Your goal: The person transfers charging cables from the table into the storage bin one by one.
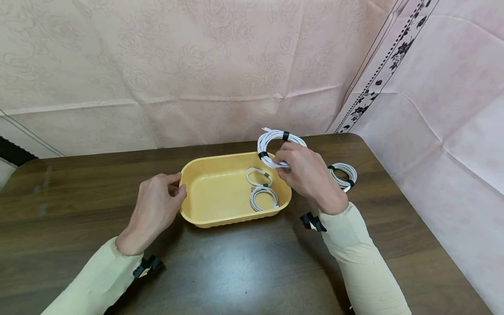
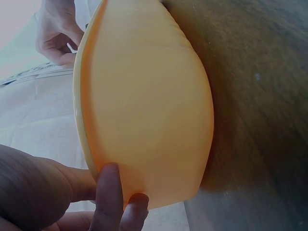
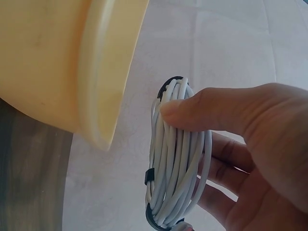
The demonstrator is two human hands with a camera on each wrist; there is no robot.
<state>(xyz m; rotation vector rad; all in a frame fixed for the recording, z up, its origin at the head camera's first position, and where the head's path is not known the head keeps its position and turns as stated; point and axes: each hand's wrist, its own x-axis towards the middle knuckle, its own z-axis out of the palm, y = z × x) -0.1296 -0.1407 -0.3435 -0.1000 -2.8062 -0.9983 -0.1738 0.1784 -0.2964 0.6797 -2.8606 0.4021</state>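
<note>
A coiled white cable [image 1: 271,138] with black straps is held up in my right hand [image 1: 307,175], over the right back rim of a yellow plastic basin [image 1: 212,192]. In the right wrist view the thumb presses across the strands of the coil [image 3: 178,154], with the fingers behind it. My left hand [image 1: 157,205] pinches the basin's left end at the rim; the left wrist view shows its fingertips against the outer wall [image 2: 149,106]. Two smaller coiled cables lie inside at the basin's right end, a thin one [image 1: 250,174] behind a thicker one [image 1: 256,203].
Another coiled white cable [image 1: 348,168] with dark straps lies on the brown wooden table [image 1: 236,271], right of the basin. Pale floral cloth [image 1: 197,78] hangs behind the table's back edge, and more cloth [image 1: 453,109] hangs along the right side.
</note>
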